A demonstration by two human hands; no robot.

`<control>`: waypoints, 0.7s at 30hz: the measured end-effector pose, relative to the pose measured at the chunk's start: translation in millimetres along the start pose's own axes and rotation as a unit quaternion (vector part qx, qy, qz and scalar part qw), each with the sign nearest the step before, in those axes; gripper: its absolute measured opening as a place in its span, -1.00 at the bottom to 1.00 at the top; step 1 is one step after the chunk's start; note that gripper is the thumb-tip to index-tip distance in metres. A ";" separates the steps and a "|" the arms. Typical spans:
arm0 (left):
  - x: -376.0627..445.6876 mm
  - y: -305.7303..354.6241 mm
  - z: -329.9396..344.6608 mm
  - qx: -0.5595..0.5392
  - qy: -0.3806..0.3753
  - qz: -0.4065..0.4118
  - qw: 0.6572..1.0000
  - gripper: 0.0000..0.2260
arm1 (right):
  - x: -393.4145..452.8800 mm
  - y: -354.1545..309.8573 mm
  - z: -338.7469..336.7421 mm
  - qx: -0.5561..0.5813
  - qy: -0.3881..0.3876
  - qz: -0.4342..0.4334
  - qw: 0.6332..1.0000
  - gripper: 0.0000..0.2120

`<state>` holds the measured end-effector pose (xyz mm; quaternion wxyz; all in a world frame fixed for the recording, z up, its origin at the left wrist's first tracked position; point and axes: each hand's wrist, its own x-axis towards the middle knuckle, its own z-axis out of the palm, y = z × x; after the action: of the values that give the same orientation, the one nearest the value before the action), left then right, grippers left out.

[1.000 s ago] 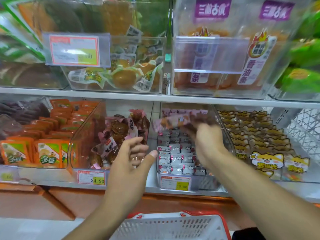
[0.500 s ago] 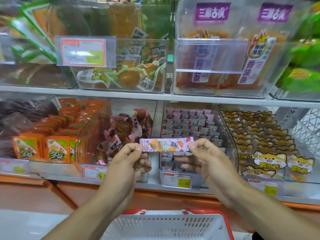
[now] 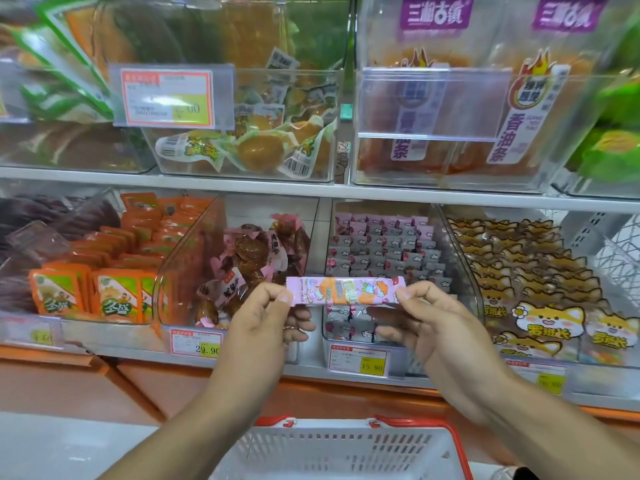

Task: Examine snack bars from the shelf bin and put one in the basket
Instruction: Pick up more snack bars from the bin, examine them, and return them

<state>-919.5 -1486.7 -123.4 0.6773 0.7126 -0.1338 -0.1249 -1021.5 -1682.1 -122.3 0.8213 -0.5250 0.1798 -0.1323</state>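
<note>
Snack bar (image 3: 346,290): held level in front of the clear shelf bin (image 3: 460,271) of matching pink packets, above the white basket (image 3: 346,452). The left hand (image 3: 263,317) pinches its left end; the right hand (image 3: 426,320) pinches its right end. Keep both pinches on the crimped seals so the printed face stays readable. To deposit, release one end, lower the bar inside the basket rim, then let go.

Open basket (image 3: 346,452) below, unobstructed.
</note>
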 end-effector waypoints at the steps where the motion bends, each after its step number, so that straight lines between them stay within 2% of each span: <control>1: 0.0 -0.6 0.8 -0.005 -0.003 0.002 1.000 -0.61 | -0.3 0.5 -0.1 0.008 -0.003 -0.007 1.000 -0.88; 3: -1.3 -1.0 0.9 0.001 -0.013 0.008 1.000 -0.62 | 0.1 -2.2 -0.5 0.012 -0.009 -0.023 1.000 -0.81; 5: -2.2 -2.1 0.7 0.012 -0.026 0.004 1.000 -0.63 | 0.2 -7.3 -1.6 -0.004 -0.029 -0.036 0.999 -0.61; 7: -3.0 -1.1 3.0 -0.007 -0.037 -0.014 0.999 -0.61 | -0.8 -9.7 -1.0 -0.075 -0.057 -0.055 0.994 -0.49; 9: -4.0 -0.9 5.4 -0.030 -0.040 -0.031 0.998 -0.61 | -2.7 -7.8 0.6 -0.139 -0.067 -0.078 0.985 -0.55; 13: -4.2 -1.8 3.4 -0.036 -0.033 0.010 0.999 -0.82 | -5.5 -6.1 3.1 -0.114 -0.046 -0.084 0.989 -0.66; 17: -10.0 4.2 4.1 -0.038 -0.099 0.036 0.994 -0.74 | -4.5 -5.9 5.8 -0.101 -0.036 -0.071 0.992 -0.68; 21: -9.8 4.5 7.2 -0.066 -0.118 -0.017 0.991 -0.67 | -8.5 -9.9 6.3 -0.118 -0.050 -0.072 0.989 -0.60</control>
<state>-931.3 -1490.1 -119.4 0.7001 0.6487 -0.1919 -0.2285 -1026.7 -1677.5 -109.5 0.7497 -0.6360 0.1146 -0.1426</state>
